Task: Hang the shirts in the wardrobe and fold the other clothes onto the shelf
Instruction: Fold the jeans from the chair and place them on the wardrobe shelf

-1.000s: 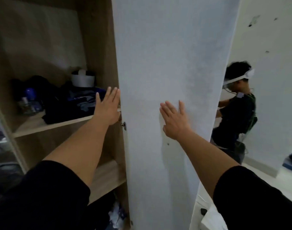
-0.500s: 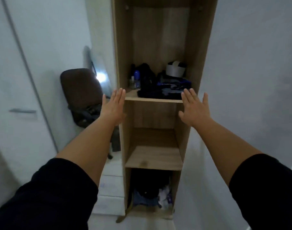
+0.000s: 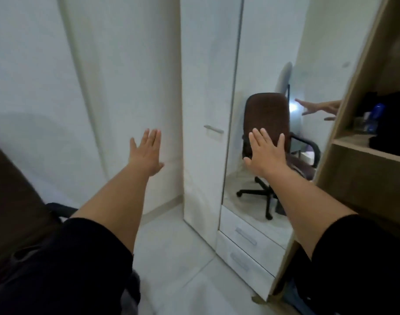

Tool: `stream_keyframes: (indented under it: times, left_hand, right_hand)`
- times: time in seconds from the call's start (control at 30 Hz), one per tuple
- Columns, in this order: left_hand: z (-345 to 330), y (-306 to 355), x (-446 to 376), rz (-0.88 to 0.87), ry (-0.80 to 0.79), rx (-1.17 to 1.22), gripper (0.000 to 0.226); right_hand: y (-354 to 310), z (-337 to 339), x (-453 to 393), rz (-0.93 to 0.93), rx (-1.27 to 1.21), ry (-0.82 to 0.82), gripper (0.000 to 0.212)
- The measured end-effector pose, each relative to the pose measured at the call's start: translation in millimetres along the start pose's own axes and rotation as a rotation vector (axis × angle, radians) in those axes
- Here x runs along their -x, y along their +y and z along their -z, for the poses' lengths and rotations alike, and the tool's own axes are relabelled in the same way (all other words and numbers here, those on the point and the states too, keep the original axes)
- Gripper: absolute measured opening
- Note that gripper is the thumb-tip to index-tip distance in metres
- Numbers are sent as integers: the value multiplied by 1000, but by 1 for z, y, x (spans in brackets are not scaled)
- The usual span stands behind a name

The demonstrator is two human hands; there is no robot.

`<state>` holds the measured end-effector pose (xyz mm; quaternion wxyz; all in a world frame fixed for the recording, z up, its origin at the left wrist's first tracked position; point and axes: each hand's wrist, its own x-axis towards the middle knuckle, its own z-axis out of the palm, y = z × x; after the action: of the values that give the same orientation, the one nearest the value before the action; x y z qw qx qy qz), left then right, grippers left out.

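Both my arms reach forward with flat, spread fingers and hold nothing. My left hand (image 3: 146, 153) hovers in front of the white wall, left of the white wardrobe door (image 3: 206, 105). My right hand (image 3: 263, 151) is raised before the wardrobe's mirror panel (image 3: 262, 53), which reflects a brown office chair and my hand. At the right edge stands the open wooden shelf unit (image 3: 362, 151), with dark folded clothes (image 3: 392, 123) and a blue bottle (image 3: 376, 117) on its shelf. No shirt is in view.
A brown chair back (image 3: 15, 201) fills the lower left, close to my left arm. Two white drawers (image 3: 246, 244) sit under the mirror. A white tiled floor (image 3: 183, 258) lies between the chair and the wardrobe.
My view has swung left, from the wooden shelf unit to the white wardrobe door and mirror. Both hands stayed outstretched and empty and moved left with it.
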<state>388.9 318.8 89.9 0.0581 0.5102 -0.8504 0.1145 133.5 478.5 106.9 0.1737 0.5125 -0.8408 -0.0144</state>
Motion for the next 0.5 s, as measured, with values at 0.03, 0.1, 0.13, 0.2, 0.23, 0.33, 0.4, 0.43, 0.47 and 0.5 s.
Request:
stream_keyframes:
  times: [0.03, 0.1, 0.13, 0.2, 0.23, 0.33, 0.4, 0.43, 0.47, 0.5]
  left_hand:
    - [-4, -25, 6, 48, -10, -9, 95]
    - [-13, -73, 17, 132, -39, -24, 95]
    - [-18, -98, 24, 173, -58, -29, 94]
    - [-29, -148, 39, 258, -92, -45, 94]
    - [-35, -173, 46, 302, -105, -55, 94]
    - [-47, -246, 72, 427, -146, -69, 94]
    - [-55, -286, 90, 499, -177, -66, 95]
    - [-60, -303, 98, 533, -191, -64, 96]
    - [-65, -319, 107, 567, -208, -62, 97]
    - [-71, -332, 115, 599, -230, -60, 97]
  right_hand:
    - [-24, 0, -10, 41, -12, 4, 71]
    - [-73, -1, -29, 112, -32, 10, 71]
    - [-99, -2, -37, 149, -39, 8, 71]
    - [-153, -3, -50, 233, -56, 5, 71]
    - [-180, -3, -56, 277, -71, 4, 71]
    - [-261, -5, -66, 400, -112, 10, 71]
    - [-312, -9, -68, 472, -131, 1, 72]
    - [-336, -12, -69, 504, -141, -11, 72]
    - [-359, -15, -69, 537, -147, -25, 72]
    - [-380, -18, -68, 574, -149, -42, 72]
